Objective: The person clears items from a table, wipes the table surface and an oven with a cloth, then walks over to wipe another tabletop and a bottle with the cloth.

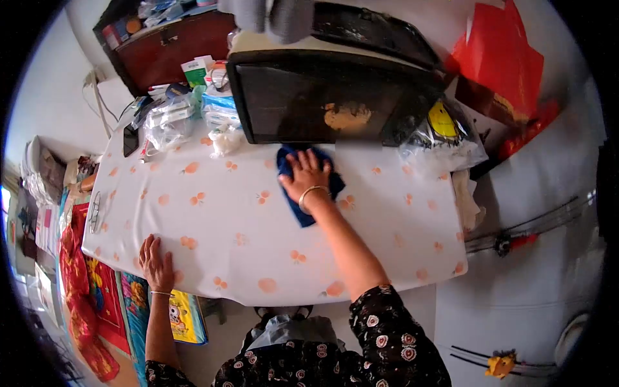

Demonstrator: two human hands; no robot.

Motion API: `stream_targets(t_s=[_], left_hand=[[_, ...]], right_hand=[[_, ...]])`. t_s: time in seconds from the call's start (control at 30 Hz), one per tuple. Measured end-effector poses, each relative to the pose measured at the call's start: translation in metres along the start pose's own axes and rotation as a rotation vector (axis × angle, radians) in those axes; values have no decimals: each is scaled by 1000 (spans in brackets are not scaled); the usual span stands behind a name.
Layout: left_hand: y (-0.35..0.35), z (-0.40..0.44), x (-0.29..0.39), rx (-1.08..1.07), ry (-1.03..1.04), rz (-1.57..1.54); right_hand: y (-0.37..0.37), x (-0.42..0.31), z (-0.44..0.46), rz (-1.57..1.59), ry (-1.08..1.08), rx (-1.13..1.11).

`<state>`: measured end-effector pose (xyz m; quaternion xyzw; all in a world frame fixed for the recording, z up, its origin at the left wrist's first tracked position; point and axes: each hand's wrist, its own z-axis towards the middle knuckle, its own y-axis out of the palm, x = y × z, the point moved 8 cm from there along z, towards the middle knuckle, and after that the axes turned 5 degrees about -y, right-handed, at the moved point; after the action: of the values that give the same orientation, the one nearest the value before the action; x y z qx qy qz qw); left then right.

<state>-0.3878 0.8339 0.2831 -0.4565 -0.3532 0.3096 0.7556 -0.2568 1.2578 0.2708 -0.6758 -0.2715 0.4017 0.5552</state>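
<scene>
My right hand [308, 174] lies palm down with spread fingers on a crumpled dark blue cloth [305, 218], pressing it against the table. The cloth is near the far side, just in front of a dark screen [290, 103]. A bangle circles that wrist. My left hand [155, 263] rests at the table's near left edge, fingers stretched out, with nothing in it. Under both is a white tablecloth [213, 213] printed with orange fruit.
Plastic bags [171, 119], a phone [131, 139] and small packets stand at the back left. Glasses [95, 211] lie by the left edge. A clear bag with a yellow smiley [443, 121] sits back right. Fishing rods [516, 237] are right of the table.
</scene>
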Motion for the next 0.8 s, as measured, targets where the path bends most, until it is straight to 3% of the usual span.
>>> stream_targets(t_s=[0.17, 0.27, 0.5, 0.8], left_hand=[[11, 1, -13, -7, 63, 19], [13, 1, -16, -24, 60, 50], [17, 1, -23, -22, 61, 54], [20, 3, -29, -38, 39, 37]], right_hand=[[0, 108, -28, -100, 98, 115], [-14, 149, -62, -136, 190, 57], [-33, 257, -122, -109, 318, 193], [-66, 333, -163, -95, 833, 234]])
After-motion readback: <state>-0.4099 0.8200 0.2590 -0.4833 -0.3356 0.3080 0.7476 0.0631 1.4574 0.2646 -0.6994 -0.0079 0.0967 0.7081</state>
